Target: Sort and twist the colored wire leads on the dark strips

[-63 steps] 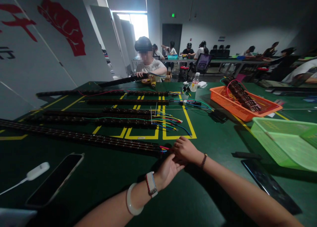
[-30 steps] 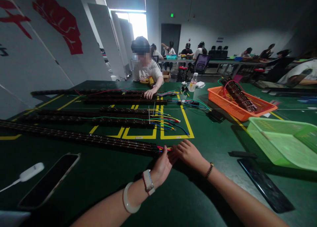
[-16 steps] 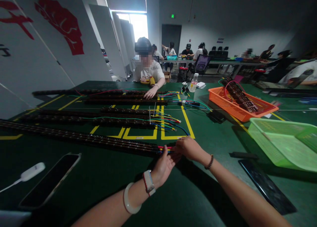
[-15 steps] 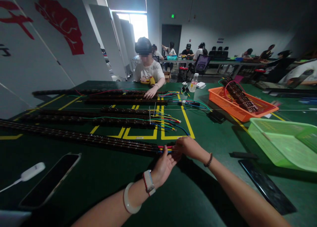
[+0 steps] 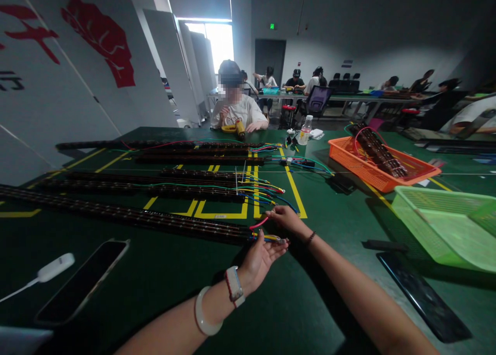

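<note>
A long dark wire harness (image 5: 170, 220) lies across the near part of the green table, its coloured wires coming out at the right end. My left hand (image 5: 260, 259) is palm up at that end, thumb across the yellow and blue wires (image 5: 273, 237), which rest along its fairly straight fingers. Just above, my right hand (image 5: 284, 218) pinches the red wire (image 5: 259, 224), bent up and away from the others. The red wire's tip is hidden in my right fingers. Farther back lie several more dark harnesses (image 5: 201, 191) with loose wire ends.
An orange basket (image 5: 349, 156) holding a harness and a green basket (image 5: 418, 226) stand on the right. Phones lie at left (image 5: 85, 280) and right (image 5: 422, 295), near a white charger (image 5: 56, 267). A person (image 5: 236, 109) sits opposite; a bottle (image 5: 305, 130) stands nearby.
My right hand has drawn the red wire up and left, apart from the other wires. My left hand has barely moved. The person opposite has pulled a hand back from the far harnesses.
</note>
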`<control>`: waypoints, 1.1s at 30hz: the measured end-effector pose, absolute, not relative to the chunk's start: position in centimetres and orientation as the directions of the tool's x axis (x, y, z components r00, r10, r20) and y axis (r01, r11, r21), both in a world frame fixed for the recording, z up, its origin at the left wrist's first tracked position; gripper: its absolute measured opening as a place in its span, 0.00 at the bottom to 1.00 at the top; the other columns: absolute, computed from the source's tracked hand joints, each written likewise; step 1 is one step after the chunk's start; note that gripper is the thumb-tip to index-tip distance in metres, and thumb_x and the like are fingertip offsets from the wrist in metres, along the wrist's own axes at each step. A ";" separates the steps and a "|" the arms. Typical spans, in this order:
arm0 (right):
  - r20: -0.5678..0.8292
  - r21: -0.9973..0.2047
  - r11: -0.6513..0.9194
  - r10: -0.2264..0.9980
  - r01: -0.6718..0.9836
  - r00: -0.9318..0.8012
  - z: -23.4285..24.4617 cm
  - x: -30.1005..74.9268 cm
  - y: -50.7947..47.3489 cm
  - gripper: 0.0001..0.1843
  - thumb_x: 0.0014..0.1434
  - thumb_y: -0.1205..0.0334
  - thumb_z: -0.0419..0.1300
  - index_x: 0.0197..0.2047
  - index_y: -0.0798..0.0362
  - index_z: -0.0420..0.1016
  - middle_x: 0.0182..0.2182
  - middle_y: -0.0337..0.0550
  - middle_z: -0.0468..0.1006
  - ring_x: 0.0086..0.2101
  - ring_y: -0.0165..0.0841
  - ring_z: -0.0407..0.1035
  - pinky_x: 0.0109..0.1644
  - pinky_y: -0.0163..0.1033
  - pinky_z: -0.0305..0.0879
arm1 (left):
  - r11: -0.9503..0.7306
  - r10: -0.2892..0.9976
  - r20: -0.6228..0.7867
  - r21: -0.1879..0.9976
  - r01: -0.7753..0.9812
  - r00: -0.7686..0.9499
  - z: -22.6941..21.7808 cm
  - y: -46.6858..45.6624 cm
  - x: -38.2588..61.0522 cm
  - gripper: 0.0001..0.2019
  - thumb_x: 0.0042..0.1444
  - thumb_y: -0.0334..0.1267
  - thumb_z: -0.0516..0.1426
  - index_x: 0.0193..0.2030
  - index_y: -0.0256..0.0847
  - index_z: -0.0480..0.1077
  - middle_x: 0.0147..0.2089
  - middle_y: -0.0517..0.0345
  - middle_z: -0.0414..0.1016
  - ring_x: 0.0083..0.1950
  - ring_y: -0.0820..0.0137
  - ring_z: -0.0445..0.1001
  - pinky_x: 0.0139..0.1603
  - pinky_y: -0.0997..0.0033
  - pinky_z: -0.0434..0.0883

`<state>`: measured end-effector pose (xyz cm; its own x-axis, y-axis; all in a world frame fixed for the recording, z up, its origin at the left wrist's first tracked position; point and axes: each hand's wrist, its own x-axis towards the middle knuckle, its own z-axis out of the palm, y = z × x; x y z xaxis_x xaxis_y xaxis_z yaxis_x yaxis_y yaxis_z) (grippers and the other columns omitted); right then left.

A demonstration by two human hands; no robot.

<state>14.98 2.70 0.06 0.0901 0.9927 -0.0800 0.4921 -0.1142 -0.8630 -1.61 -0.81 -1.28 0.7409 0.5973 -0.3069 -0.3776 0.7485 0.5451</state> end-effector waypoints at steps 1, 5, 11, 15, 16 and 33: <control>-0.083 -0.835 -0.117 0.993 0.538 0.087 0.1 15.1 2.4 0.27 0.53 0.38 0.54 0.25 0.56 0.66 0.17 0.34 0.64 0.19 0.25 0.58 0.22 0.31 0.51 | 0.748 0.598 -0.307 0.546 -0.378 0.740 -1.3 -0.8 -1.6 0.29 0.59 0.55 0.46 0.39 0.27 0.73 0.45 0.36 0.75 0.49 0.61 0.73 0.59 0.58 0.62; -0.124 -0.708 -0.099 0.992 0.699 0.014 0.7 16.0 0.6 0.28 0.58 0.40 0.50 0.27 0.58 0.72 0.20 0.40 0.71 0.20 0.26 0.61 0.23 0.31 0.53 | 0.752 0.594 -0.318 0.546 -0.370 0.739 -1.4 -0.7 -1.6 0.29 0.59 0.55 0.46 0.40 0.25 0.72 0.46 0.34 0.74 0.50 0.59 0.73 0.60 0.58 0.61; -0.214 -0.676 0.034 0.947 0.736 -0.239 3.3 16.7 -2.2 0.29 0.59 0.39 0.49 0.30 0.58 0.75 0.22 0.39 0.72 0.21 0.25 0.59 0.23 0.30 0.52 | 0.741 0.618 -0.328 0.548 -0.388 0.715 -1.4 -0.8 -1.5 0.27 0.58 0.54 0.47 0.42 0.27 0.71 0.44 0.36 0.75 0.48 0.60 0.73 0.59 0.56 0.62; -0.243 -0.697 0.115 0.891 0.708 -0.384 4.2 16.4 -2.9 0.26 0.59 0.42 0.51 0.34 0.58 0.77 0.23 0.38 0.73 0.22 0.24 0.59 0.24 0.29 0.53 | 0.739 0.622 -0.335 0.551 -0.388 0.708 -1.1 -0.8 -1.4 0.25 0.59 0.54 0.47 0.42 0.30 0.71 0.44 0.39 0.74 0.49 0.60 0.72 0.58 0.57 0.61; -0.234 -0.682 0.122 0.898 0.721 -0.373 4.2 16.3 -2.9 0.26 0.60 0.43 0.51 0.33 0.58 0.77 0.23 0.39 0.73 0.21 0.24 0.59 0.24 0.29 0.53 | 0.741 0.620 -0.342 0.550 -0.385 0.706 -1.0 -0.8 -1.4 0.25 0.59 0.53 0.47 0.42 0.30 0.71 0.44 0.39 0.74 0.50 0.60 0.72 0.58 0.57 0.61; 0.061 -0.473 -0.003 0.997 0.881 0.036 1.6 15.5 -1.3 0.23 0.62 0.48 0.50 0.28 0.56 0.74 0.21 0.41 0.72 0.20 0.26 0.58 0.24 0.32 0.46 | 0.713 0.614 -0.344 0.627 -0.314 0.710 -0.7 -0.6 -2.0 0.25 0.60 0.52 0.47 0.33 0.31 0.73 0.32 0.43 0.77 0.34 0.65 0.76 0.44 0.64 0.68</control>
